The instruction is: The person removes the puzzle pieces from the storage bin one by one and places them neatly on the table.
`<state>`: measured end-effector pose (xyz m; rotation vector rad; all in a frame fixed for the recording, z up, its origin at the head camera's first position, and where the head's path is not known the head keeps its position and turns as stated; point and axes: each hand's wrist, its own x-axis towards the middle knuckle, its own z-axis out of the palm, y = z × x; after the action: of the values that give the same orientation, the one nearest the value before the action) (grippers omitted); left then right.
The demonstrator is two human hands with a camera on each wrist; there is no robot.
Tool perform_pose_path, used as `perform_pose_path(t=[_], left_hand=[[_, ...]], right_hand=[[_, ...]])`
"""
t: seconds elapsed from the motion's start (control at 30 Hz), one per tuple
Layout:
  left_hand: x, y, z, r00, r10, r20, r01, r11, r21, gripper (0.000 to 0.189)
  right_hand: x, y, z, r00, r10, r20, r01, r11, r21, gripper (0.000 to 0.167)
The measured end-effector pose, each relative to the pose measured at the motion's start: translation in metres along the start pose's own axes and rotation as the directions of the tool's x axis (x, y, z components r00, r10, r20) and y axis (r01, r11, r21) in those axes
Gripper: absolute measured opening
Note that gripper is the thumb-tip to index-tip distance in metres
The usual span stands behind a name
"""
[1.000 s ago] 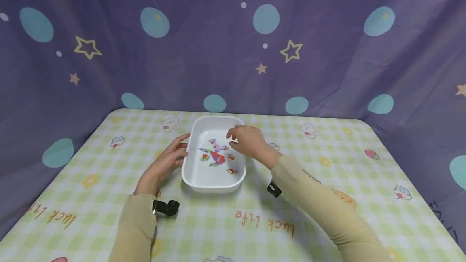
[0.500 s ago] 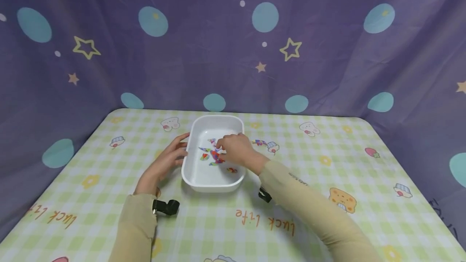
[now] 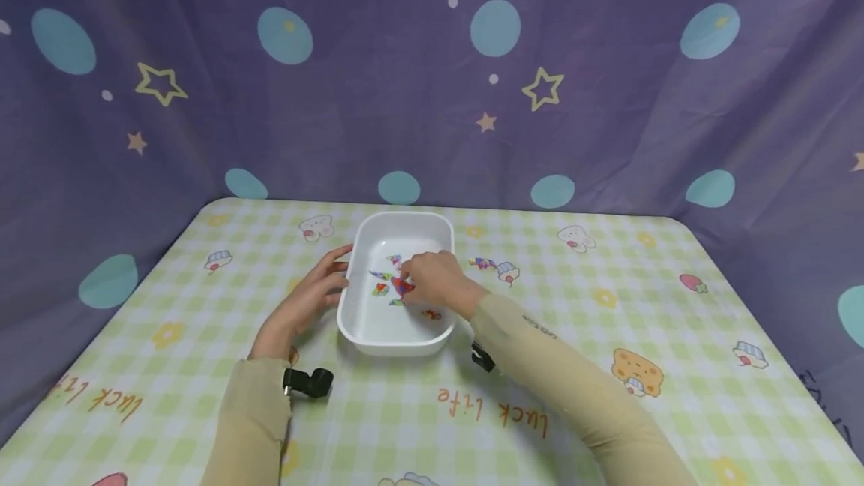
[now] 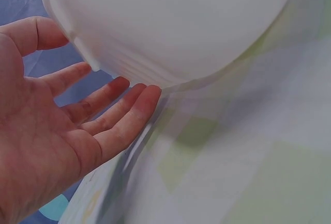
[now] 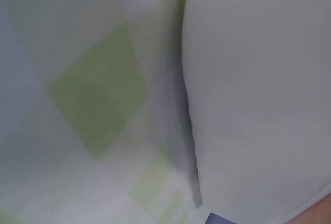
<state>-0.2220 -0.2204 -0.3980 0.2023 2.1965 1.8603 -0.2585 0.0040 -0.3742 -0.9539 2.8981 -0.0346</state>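
"Two hands are at the white tub (image 3: 378, 328) on the checked tablecloth (image 3: 378, 411). What's the left hand (image 3: 307, 302) doing?"

"Just steadying-loose: fingers spread and relaxed, tips touching the tub's left side."

"And the right hand (image 3: 435, 276)?"

"It reaches over the right rim, fingers bent down at the red piece (image 3: 403, 286), about the middle of the tub's floor. Whether they pinch it or only touch it, I can't tell; the knuckles are in the way."

"Does the right wrist camera help?"

"Hardly. It shows the tub's outer wall and the cloth, with a sliver of skin cut off in the corner."

"The other coloured pieces (image 3: 380, 289)?"

"Several lie left of the hand, near the red one, and another nearer us, below the wrist. Their pictures are too small to read."

"And that bright scrap (image 3: 482, 263), right of the tub?"

"On the cloth, beside a printed cupcake. I can't make out its shape."
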Motion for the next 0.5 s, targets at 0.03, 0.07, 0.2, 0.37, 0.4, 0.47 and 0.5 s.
perform_pose_path(t=[0.03, 0.07, 0.2, 0.37, 0.4, 0.47, 0.5], left_hand=[[0.0006, 0.0003, 0.0000, 1.000, -0.002, 0.004, 0.002, 1.000, -0.005, 0.068], [0.0010, 0.0006, -0.0001, 1.000, -0.004, 0.006, 0.004, 1.000, -0.013, 0.068], [0.0010, 0.0014, 0.0004, 1.000, -0.008, 0.010, 0.008, 1.000, -0.026, 0.067], [0.0007, -0.0003, 0.0005, 1.000, -0.012, 0.003, 0.012, 1.000, -0.012, 0.067], [0.0010, -0.0005, 0.0005, 1.000, -0.013, -0.001, 0.013, 1.000, -0.009, 0.067], [0.0018, -0.0006, 0.0004, 1.000, -0.012, -0.003, 0.012, 1.000, -0.006, 0.067], [0.0022, -0.0004, 0.0004, 1.000, -0.012, -0.005, 0.012, 1.000, -0.005, 0.068]], right_hand=[[0.0000, 0.0002, -0.0001, 1.000, -0.002, 0.008, 0.002, 1.000, -0.006, 0.026], [0.0000, 0.0004, 0.0000, 1.000, -0.002, 0.017, 0.003, 1.000, -0.012, 0.025], [0.0014, 0.0013, 0.0011, 0.999, -0.005, 0.034, 0.005, 1.000, -0.009, 0.022], [0.0027, 0.0009, 0.0026, 0.999, 0.006, 0.053, -0.006, 1.000, 0.000, 0.022], [0.0028, 0.0008, 0.0026, 0.998, 0.011, 0.057, -0.010, 1.000, -0.004, 0.022], [0.0027, 0.0008, 0.0015, 0.998, 0.021, 0.061, -0.021, 1.000, -0.012, 0.022], [0.0029, 0.0010, 0.0010, 0.998, 0.028, 0.062, -0.027, 1.000, -0.015, 0.022]])
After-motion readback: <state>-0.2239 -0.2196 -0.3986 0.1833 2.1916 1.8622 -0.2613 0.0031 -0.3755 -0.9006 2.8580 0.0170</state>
